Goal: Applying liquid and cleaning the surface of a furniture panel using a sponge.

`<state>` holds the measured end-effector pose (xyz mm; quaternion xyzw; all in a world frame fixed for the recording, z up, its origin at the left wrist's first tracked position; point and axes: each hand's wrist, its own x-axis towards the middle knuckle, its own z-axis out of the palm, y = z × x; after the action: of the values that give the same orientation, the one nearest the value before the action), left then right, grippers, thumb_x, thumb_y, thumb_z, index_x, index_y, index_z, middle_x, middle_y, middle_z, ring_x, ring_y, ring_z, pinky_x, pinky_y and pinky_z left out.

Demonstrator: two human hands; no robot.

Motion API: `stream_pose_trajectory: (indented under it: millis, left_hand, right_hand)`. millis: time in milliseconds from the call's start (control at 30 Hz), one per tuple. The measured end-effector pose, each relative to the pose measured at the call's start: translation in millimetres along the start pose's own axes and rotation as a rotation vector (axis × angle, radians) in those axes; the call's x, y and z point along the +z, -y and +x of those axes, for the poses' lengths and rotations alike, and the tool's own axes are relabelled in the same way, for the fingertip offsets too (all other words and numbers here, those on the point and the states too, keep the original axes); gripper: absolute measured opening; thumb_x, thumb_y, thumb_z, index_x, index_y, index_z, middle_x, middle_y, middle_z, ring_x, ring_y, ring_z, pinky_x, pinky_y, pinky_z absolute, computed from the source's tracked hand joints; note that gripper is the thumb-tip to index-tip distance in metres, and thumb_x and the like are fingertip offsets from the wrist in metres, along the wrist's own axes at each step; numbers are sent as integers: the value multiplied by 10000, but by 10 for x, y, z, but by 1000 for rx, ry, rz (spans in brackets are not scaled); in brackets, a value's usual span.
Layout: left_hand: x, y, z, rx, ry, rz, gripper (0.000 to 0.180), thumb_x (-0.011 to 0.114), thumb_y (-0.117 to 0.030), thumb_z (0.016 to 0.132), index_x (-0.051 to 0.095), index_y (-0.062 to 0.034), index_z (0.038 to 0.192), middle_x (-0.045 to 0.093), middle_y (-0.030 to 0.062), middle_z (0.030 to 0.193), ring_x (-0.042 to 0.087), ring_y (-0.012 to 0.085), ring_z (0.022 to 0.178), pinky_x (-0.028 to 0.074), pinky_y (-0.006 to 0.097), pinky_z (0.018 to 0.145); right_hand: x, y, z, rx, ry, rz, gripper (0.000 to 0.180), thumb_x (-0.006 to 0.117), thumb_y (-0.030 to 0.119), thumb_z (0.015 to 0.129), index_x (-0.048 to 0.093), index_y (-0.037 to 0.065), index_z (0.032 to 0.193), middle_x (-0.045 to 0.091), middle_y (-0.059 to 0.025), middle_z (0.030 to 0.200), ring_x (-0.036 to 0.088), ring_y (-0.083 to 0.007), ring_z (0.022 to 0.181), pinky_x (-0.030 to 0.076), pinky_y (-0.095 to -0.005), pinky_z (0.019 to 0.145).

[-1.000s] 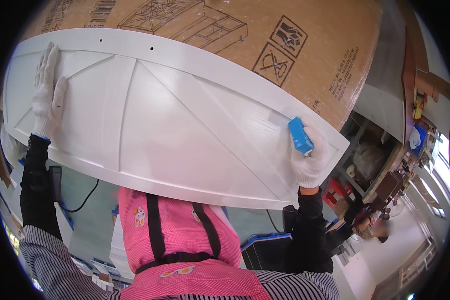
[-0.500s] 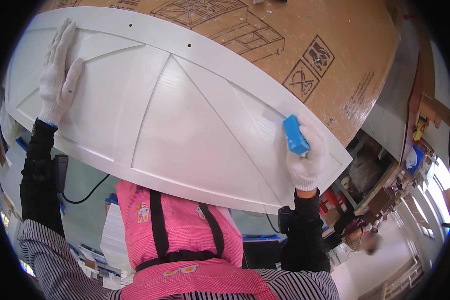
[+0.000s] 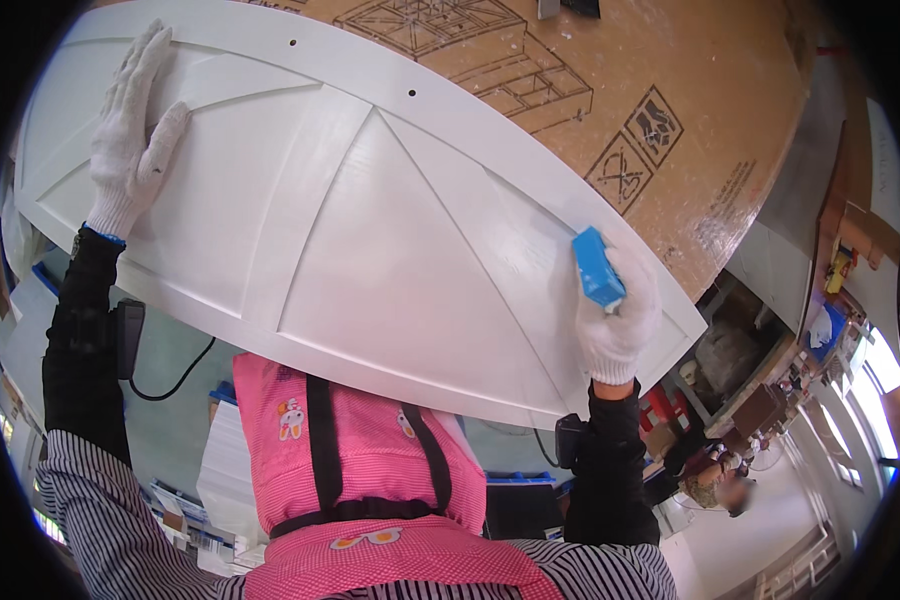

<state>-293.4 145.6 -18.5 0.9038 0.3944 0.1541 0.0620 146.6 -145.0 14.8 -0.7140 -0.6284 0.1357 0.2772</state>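
Observation:
A long white panel [image 3: 410, 270] with raised diagonal strips and two small holes along its far edge lies across the view in front of me. My left hand [image 3: 135, 130], in a white knitted glove, rests flat near the panel's left end, fingers stretched out and thumb apart. Near the right end, my right hand [image 3: 620, 310], gloved the same way, grips a blue block [image 3: 598, 268] that looks like a sanding sponge. The block is over the panel's surface; whether it touches cannot be made out. My right fingertips are partly hidden behind it.
Brown cardboard [image 3: 710, 120] with printed line drawings lies under the panel's far side. A dark object [image 3: 580, 8] sits at the top edge. To the right stand cluttered shelves with a blue bin [image 3: 827, 330], and a person [image 3: 720, 488] is farther off.
The panel has shifted slightly to the right and up relative to my view. My left hand appears a little farther right and up. The block stays in my right hand, nearly in place.

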Motion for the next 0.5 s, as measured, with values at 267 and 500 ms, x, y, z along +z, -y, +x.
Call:
stream_pose_trajectory:
  millis: [267, 500]
  left_hand:
    - [1, 23, 19, 15, 5, 22, 635, 552, -270, 992, 394, -78, 1577, 389, 150, 1640, 329, 344, 1531, 250, 456, 1264]
    - [-38, -111, 55, -29, 22, -51, 644, 549, -210, 979, 383, -57, 1583, 365, 152, 1655, 307, 346, 1541, 224, 447, 1271]
  right_hand:
    - [412, 312, 578, -200, 15, 53, 615, 727, -136, 664, 646, 63, 1241, 706, -157, 1234, 674, -340, 1137, 532, -421, 986]
    - [334, 456, 529, 324, -180, 839, 421, 730, 6, 893, 582, 36, 1286, 691, -152, 1246, 662, -297, 1158, 536, -418, 994]
